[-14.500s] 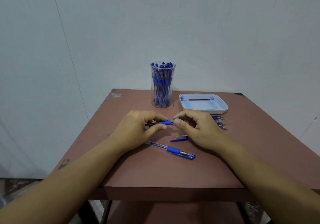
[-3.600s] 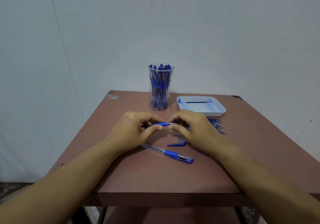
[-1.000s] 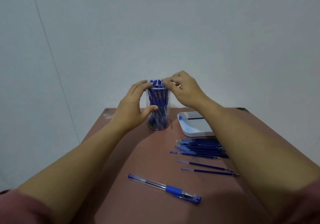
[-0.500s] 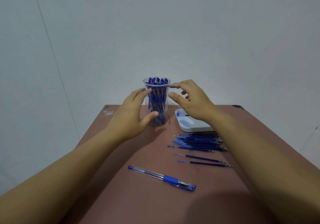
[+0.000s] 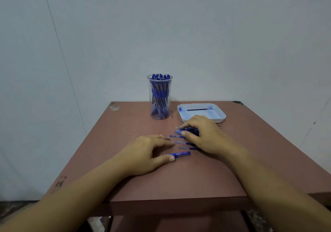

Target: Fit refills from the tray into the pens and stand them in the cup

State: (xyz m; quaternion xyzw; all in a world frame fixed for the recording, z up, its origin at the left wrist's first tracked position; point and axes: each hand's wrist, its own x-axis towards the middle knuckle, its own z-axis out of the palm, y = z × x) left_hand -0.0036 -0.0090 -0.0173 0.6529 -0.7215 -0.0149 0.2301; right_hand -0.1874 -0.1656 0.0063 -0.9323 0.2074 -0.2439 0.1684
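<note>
Refills (image 5: 181,142) partly beneath R hand (image 5: 206,136); pen (image 5: 181,154) half beneath L hand (image 5: 148,152).

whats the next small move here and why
Probably close the left hand round the pen lying by its thumb and lift it off the table. The right hand rests on the loose refills beside the tray, so a refill is within reach once the pen is up.
</note>
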